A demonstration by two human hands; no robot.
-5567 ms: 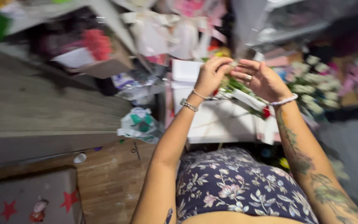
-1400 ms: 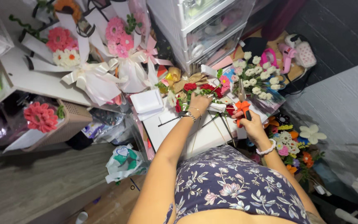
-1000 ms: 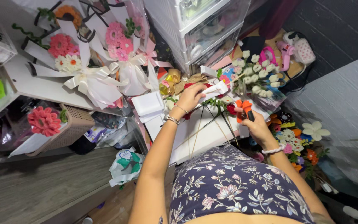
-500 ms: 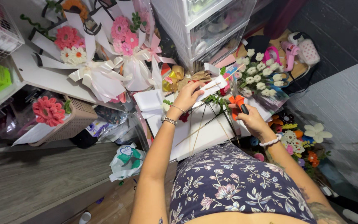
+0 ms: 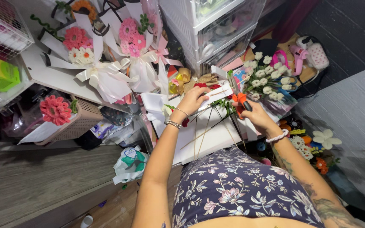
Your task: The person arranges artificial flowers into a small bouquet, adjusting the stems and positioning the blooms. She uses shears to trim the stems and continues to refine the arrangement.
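Note:
My left hand [image 5: 193, 100] is closed around a bunch of long thin stems [image 5: 203, 131] topped with red handmade flowers [image 5: 200, 85], held over a white sheet [image 5: 216, 137] on the work surface. My right hand [image 5: 256, 115] grips an orange-handled cutter [image 5: 239, 99]. Its blades point up beside the flower heads, just right of my left hand. The stems fan down toward my lap between the two hands.
Wrapped bouquets of pink flowers [image 5: 131, 40] with white ribbons lean at the back left. A clear plastic drawer unit [image 5: 216, 25] stands behind. Small white flowers [image 5: 267, 78], a pink glue gun [image 5: 299, 50], a basket [image 5: 79, 122] and a plastic bag [image 5: 129, 162] lie around.
The view has swung from a blurred look at the floor to the work surface. My right hand has brought the cutter up beside the flower heads, and my left hand has shifted slightly on the stems.

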